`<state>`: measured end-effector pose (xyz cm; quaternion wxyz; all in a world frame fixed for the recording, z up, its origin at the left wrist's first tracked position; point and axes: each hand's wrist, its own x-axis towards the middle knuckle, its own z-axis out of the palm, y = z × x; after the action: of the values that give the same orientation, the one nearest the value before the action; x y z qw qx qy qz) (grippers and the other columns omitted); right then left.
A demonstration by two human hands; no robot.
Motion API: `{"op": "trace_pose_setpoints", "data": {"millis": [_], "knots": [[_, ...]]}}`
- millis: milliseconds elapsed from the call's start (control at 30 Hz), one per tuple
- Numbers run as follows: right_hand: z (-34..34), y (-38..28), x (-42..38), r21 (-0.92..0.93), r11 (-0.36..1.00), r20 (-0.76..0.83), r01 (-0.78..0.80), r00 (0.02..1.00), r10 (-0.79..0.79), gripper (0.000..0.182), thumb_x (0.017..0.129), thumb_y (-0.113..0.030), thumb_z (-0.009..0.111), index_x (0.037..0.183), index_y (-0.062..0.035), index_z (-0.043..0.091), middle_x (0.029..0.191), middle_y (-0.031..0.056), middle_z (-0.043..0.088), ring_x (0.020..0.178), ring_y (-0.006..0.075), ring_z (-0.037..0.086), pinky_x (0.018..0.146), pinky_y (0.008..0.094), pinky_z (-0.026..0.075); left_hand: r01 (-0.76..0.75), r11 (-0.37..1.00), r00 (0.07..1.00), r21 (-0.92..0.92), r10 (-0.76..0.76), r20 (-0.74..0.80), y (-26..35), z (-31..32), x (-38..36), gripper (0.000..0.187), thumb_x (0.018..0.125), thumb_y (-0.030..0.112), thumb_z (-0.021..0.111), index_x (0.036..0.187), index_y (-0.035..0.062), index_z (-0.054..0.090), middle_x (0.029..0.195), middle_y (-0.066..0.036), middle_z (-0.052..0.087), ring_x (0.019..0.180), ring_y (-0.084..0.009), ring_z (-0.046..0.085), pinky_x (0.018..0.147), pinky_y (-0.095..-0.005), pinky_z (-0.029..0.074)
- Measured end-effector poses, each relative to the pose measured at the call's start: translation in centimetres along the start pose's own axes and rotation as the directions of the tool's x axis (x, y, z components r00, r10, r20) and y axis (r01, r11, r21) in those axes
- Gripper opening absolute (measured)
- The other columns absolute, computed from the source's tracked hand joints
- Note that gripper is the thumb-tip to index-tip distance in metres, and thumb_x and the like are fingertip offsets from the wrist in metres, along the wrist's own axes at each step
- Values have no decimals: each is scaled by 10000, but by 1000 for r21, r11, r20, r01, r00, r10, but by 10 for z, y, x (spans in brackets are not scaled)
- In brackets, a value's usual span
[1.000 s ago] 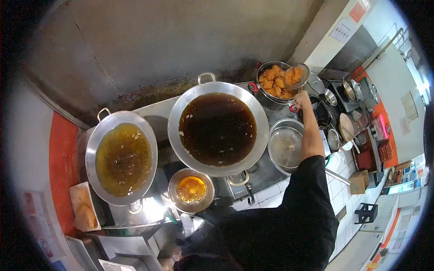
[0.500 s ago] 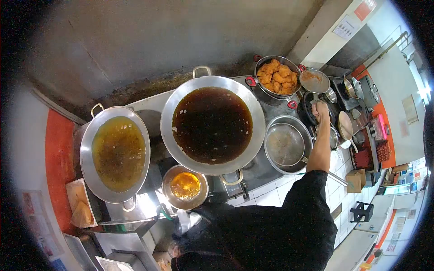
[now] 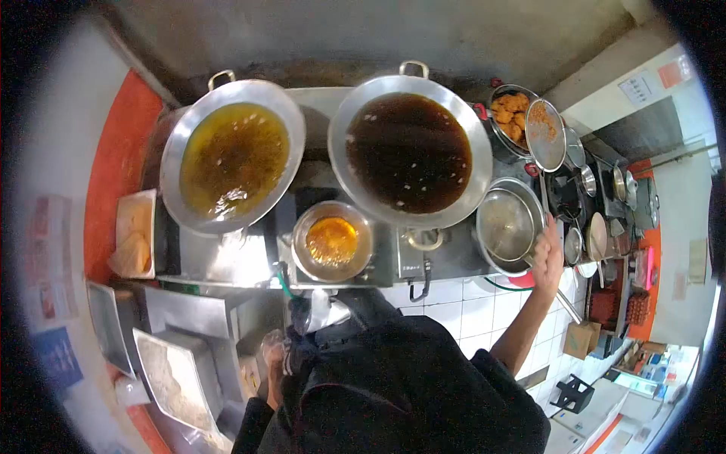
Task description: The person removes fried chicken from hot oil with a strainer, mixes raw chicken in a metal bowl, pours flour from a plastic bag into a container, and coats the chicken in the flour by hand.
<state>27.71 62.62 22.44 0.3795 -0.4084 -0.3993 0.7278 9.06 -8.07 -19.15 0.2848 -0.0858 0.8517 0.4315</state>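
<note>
The right hand [image 3: 548,253] grips the long handle of a skimmer [image 3: 545,135], fingers wrapped around it; its mesh head hangs over the pot of fried pieces [image 3: 508,113], beside the dark-oil wok [image 3: 409,151]; left hand unseen.

Two woks stand side by side at the far edge of the counter [image 3: 446,261]: the left wok [image 3: 233,151] and the right wok [image 3: 411,150], each with oil in it. Nearer, between them, sits a small bowl [image 3: 333,240]. To the right of the right wok lies a basin [image 3: 508,225], and behind that basin a pot [image 3: 508,113] with fried pieces [image 3: 513,112] in it. A skimmer [image 3: 546,135] hangs over the pot's right rim; its handle runs near to the right hand [image 3: 548,253], just right of the basin. A tray [image 3: 134,233] lies left of the left wok. Near left, below the counter, is a flour tray [image 3: 175,378].
</note>
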Motion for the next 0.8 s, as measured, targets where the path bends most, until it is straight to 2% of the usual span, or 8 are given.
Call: {"op": "trace_pose_setpoints", "data": {"millis": [200, 300, 367, 500, 567, 633, 700, 800], "knots": [[47, 55, -155, -13, 997, 191, -73, 979, 74, 564, 982, -114, 444, 1501, -76, 225, 601, -66, 339, 388, -8, 280, 313, 158, 198, -48, 962, 997, -270, 64, 51, 22, -19, -50, 269, 861, 102, 563, 1114, 61, 648, 1166, -103, 658, 947, -192, 662, 788, -319, 549], [78, 91, -227, -45, 996, 287, -78, 954, 88, 558, 982, -34, 420, 1503, -78, 225, 613, -84, 304, 399, -19, 214, 315, 153, 151, 19, 982, 994, -186, 1, 108, -57, -26, -35, 245, 861, 83, 559, 1098, 61, 620, 1094, -110, 674, 862, -195, 678, 696, -289, 561], [101, 102, -274, -94, 982, 246, -165, 952, 184, 575, 961, -77, 484, 1489, -61, 258, 607, -104, 326, 428, -32, 269, 303, 147, 178, 251, 651, 960, -717, -70, 273, -94, -43, -46, 207, 862, 75, 557, 1060, 57, 617, 996, -101, 689, 838, -195, 674, 676, -271, 554], [131, 132, -331, -343, 915, 181, -213, 941, 287, 557, 969, -86, 447, 1495, -92, 265, 573, -103, 315, 413, -18, 278, 319, 157, 203, 323, 757, 946, -568, -252, 202, -95, -71, -104, 191, 853, 85, 578, 1031, 51, 641, 897, -83, 689, 728, -172, 655, 589, -272, 526], [118, 163, -340, -445, 894, 310, -49, 928, 205, 586, 966, -63, 443, 1510, -82, 227, 597, -71, 408, 450, 14, 349, 384, 181, 274, 346, 803, 935, -485, -336, 112, -82, -81, -122, 182, 847, 92, 592, 1011, 47, 657, 832, -72, 689, 655, -157, 642, 532, -273, 508], [109, 193, -345, -681, 712, 362, 174, 924, 120, 604, 977, -69, 439, 1524, -104, 185, 617, -42, 426, 527, 48, 404, 469, 202, 344, 227, 602, 972, -766, -88, 218, -195, -84, -123, 214, 832, 101, 616, 1031, 43, 666, 790, -62, 679, 589, -160, 628, 490, -285, 500], [103, 234, -339, -854, 472, 289, 220, 954, 78, 610, 972, -52, 395, 1529, -166, 174, 590, 72, 464, 535, 173, 477, 527, 326, 398, -133, 991, 989, 27, 135, -60, -205, -77, -133, 221, 825, 98, 609, 1027, 50, 686, 858, -62, 696, 687, -166, 660, 567, -279, 531], [71, 287, -325, -857, 250, 443, 450, 892, -85, 598, 959, -43, 371, 1519, -179, 211, 596, 206, 515, 543, 340, 533, 564, 425, 416, -146, 969, 977, 198, 173, -125, -220, -67, -156, 209, 826, 102, 605, 1013, 52, 686, 870, -62, 696, 711, -166, 661, 587, -277, 532]]}}
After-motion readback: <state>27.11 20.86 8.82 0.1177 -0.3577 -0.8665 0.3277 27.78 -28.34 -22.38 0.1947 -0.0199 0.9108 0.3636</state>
